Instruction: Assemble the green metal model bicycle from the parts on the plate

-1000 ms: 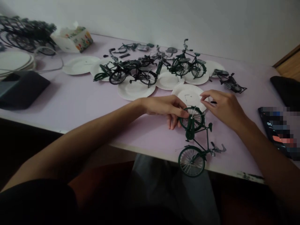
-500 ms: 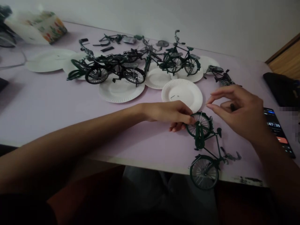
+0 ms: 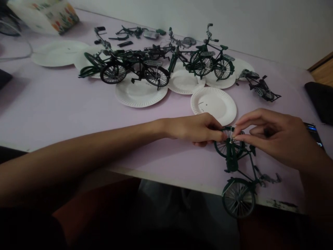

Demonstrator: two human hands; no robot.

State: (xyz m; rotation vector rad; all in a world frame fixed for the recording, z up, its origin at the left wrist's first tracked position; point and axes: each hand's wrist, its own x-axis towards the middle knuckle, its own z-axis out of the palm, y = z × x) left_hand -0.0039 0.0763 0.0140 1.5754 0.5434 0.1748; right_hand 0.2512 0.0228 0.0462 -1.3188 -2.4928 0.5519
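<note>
A dark green model bicycle [image 3: 232, 158] lies on its side at the table's front edge, its front wheel jutting past the edge. My left hand [image 3: 200, 130] is closed on the rim of its rear wheel, thumb on top. Thumb and forefinger of my right hand [image 3: 275, 137] pinch together at that wheel's hub, beside a thin pale rod. What the pinch holds is too small to make out. A small dark object shows in the curled fingers of the right hand, its kind unclear. Behind the hands stands a white paper plate [image 3: 226, 107] with tiny parts on it.
Several model bicycles, among them a black one [image 3: 135, 74] and a green one [image 3: 221, 57], stand on and around more paper plates [image 3: 142, 99]. Loose bicycle parts [image 3: 125, 44] lie by the wall. A folded model bicycle [image 3: 260, 86], a phone [image 3: 313, 133] and a dark pouch [image 3: 318, 99] are at right.
My right hand has come left and down to the rear wheel's hub, where before it hovered apart from it. My left hand keeps its hold. The whole view has shifted slightly.
</note>
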